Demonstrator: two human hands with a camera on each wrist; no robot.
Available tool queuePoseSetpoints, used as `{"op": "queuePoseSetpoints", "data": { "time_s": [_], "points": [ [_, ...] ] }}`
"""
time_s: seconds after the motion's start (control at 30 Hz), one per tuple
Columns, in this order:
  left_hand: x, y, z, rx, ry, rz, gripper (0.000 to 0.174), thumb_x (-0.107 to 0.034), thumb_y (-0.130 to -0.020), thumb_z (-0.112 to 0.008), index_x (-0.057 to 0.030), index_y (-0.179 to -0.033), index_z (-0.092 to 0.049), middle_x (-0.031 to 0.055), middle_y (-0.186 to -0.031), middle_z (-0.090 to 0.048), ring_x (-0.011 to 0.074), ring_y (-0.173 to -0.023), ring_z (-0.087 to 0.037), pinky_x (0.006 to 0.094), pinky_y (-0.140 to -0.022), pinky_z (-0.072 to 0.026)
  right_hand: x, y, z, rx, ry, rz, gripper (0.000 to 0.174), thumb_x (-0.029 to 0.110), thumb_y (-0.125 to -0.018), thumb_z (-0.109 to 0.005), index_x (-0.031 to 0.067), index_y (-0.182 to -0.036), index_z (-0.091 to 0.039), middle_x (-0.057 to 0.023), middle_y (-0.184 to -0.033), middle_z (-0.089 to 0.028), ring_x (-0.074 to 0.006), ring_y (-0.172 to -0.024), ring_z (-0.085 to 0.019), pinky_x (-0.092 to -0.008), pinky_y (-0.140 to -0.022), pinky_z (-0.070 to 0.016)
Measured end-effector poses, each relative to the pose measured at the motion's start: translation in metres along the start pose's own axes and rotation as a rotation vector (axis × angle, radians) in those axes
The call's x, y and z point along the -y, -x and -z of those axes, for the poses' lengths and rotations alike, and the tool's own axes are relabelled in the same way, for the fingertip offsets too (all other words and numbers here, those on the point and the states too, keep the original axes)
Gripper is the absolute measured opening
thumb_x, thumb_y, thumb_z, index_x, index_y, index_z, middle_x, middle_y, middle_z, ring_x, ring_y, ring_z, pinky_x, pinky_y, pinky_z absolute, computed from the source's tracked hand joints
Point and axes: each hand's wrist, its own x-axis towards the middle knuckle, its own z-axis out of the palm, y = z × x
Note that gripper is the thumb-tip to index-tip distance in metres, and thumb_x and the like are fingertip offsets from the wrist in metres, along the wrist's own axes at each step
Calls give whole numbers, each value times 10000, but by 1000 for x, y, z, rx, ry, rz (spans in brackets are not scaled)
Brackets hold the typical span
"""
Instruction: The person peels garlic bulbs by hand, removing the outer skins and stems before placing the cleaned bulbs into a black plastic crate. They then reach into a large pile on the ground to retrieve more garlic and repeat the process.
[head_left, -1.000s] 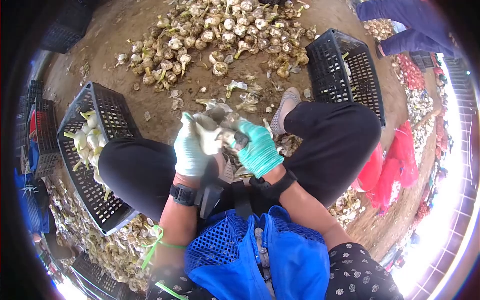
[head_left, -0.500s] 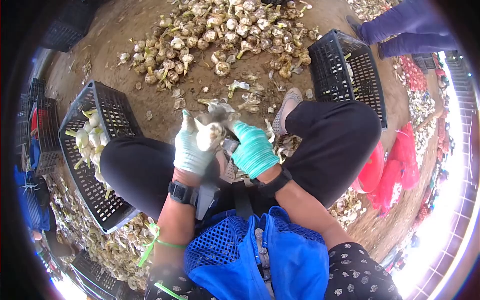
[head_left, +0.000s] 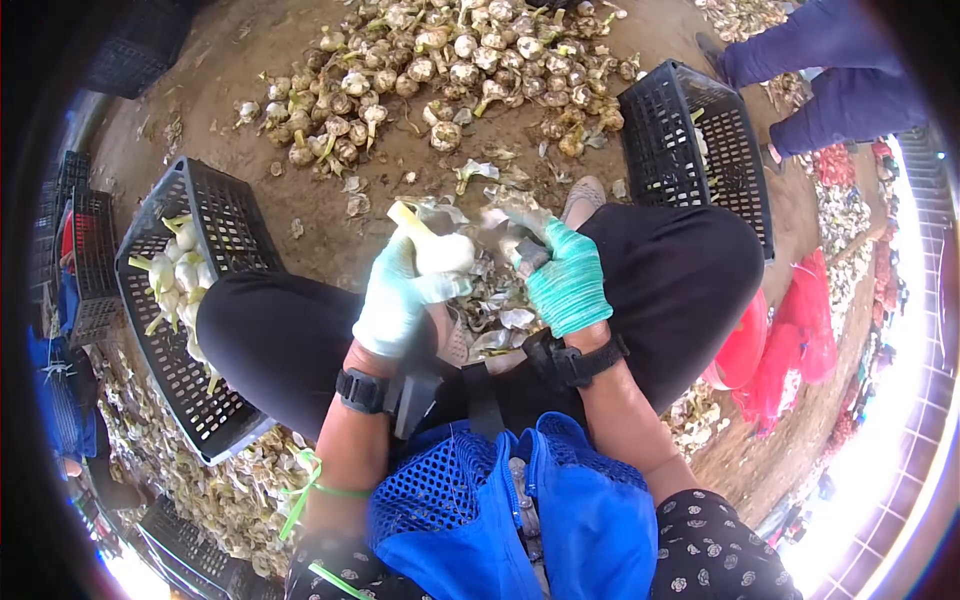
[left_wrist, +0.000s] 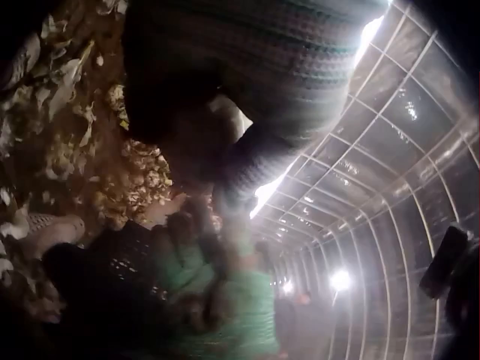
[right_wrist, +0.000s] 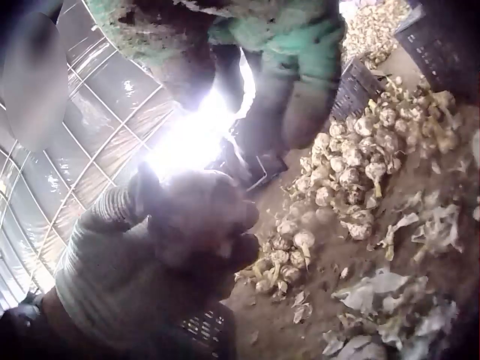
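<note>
In the head view my left hand [head_left: 390,305], in a pale knit glove, grips a white garlic bulb [head_left: 445,254] whose stem points up and left. Thumb and fingers wrap its lower side. My right hand [head_left: 572,285], in a green-striped glove, is a short way to the right of the bulb, fingers curled around a small dark grey blocky tool [head_left: 530,257]. Blurred husk shows at its fingertips. From the right wrist, the bulb [right_wrist: 199,214] appears shadowed in the left hand, below the right hand [right_wrist: 296,45]; the tool's exact kind I cannot tell.
A heap of unpeeled garlic [head_left: 450,75] lies ahead on the dirt floor. Loose husks [head_left: 510,315] gather between the legs. One black crate [head_left: 225,215] with trimmed bulbs [head_left: 180,270] stands left, another crate [head_left: 655,140] right. Red bags [head_left: 805,320] lie far right, near a standing person's legs [head_left: 825,70].
The hands were together at the bulb and have come apart, the right moving rightward with the tool. The bulb now looks whiter, its stem turned up-left. The standing person's legs have shifted.
</note>
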Motion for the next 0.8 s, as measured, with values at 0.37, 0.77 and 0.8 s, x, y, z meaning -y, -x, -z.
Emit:
{"op": "queuePoseSetpoints", "data": {
  "time_s": [0.37,0.77,0.8],
  "points": [
    [14,1,10,112,-532,-68,789,-1,-532,-663,32,-1225,-287,84,-1066,-477,137,-939,-467,248,-808,-387,2,-6,-17,166,523,269,217,139,-656,-624,-4,-812,-576,-159,-732,-563,-277,-666,-553,-333,-606,-434],
    [15,0,14,134,-639,-72,763,-32,-535,-671,39,-1209,-319,63,-1032,-478,116,-895,-460,233,-790,-385,-5,-4,-20,178,574,271,177,113,-688,-562,-17,-808,-557,-187,-733,-551,-324,-680,-543,-359,-599,-435],
    [15,0,15,127,-576,-46,759,-33,-533,-669,38,-1206,-325,61,-1031,-479,114,-894,-459,231,-790,-385,-8,-3,-21,150,541,297,174,107,-688,-556,-15,-812,-556,-189,-741,-551,-331,-690,-541,-359,-603,-437]
  ]
}}
